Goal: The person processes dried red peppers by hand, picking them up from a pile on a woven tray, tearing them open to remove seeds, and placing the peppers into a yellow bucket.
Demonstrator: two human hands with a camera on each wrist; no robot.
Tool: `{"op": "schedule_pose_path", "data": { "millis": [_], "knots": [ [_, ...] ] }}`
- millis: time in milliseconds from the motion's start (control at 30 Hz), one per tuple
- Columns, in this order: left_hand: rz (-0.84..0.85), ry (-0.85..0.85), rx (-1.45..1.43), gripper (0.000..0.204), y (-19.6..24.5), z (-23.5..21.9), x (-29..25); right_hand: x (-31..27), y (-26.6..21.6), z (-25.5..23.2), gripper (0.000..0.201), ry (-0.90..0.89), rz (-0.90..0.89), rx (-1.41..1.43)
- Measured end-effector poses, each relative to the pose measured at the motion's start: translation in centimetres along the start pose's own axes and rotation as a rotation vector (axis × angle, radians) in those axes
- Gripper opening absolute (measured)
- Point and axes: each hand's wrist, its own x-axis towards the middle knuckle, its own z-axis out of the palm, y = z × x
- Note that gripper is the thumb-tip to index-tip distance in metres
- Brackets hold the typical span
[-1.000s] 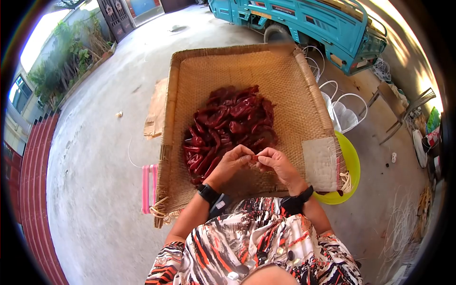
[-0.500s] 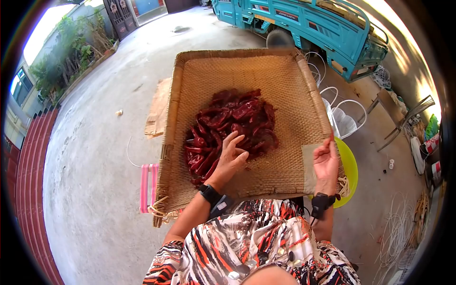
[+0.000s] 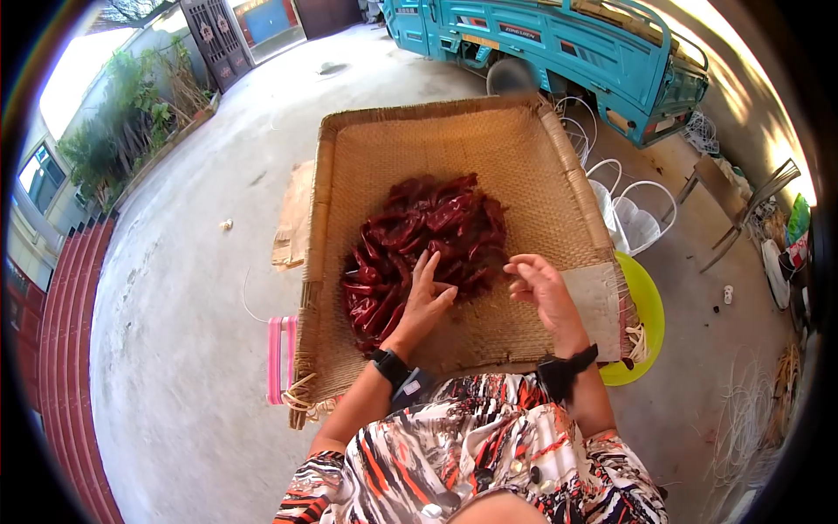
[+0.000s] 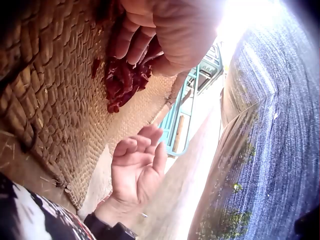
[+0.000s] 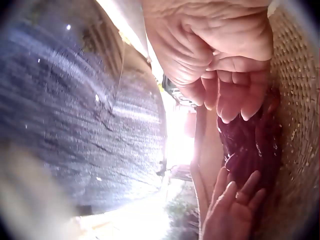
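Dark red, glossy dried chili peppers lie in a heap on a woven basket tray. My left hand is over the heap's near edge, fingers loosely extended; in the left wrist view its fingertips overlap the peppers. To the right of the heap is my right hand, raised above the weave with fingers loosely bent. Nothing shows between the right fingers in the right wrist view, where their tips hang over the peppers.
A yellow-green basin sits below the tray's right edge, with white bags beyond it. Cardboard and a pink-striped stool are at the left. A blue cargo vehicle stands behind, a chair at the right.
My hands were together at the heap, fingers pinching a small reddish piece. My right hand then went out to the tray's right edge and has come back inward, while the left stays over the peppers.
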Motion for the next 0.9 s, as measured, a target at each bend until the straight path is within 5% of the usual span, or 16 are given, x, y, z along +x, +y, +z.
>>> {"op": "schedule_pose_path", "data": {
  "millis": [167,267,300,433,900],
  "knots": [
    [-0.014,0.039,-0.031,0.084,0.1,0.1,-0.4,5.0,1.8,4.3,0.04,-0.217,-0.166,-0.738],
    [-0.085,0.034,-0.068,0.086,0.3,-0.1,-0.6,7.4,5.0,5.3,0.051,-0.09,-0.672,-1.173],
    [-0.111,0.011,-0.122,0.084,0.1,-0.3,-0.7,6.7,4.3,6.4,0.051,-0.073,-0.431,-1.159],
    [-0.025,0.107,-0.128,0.076,0.5,0.2,-0.8,6.7,5.1,6.8,0.042,-0.06,-0.368,-1.187],
    [-0.101,0.154,-0.431,0.025,1.0,-0.6,-1.2,3.4,4.6,6.7,0.042,-0.152,-0.594,-1.22]
  ]
}}
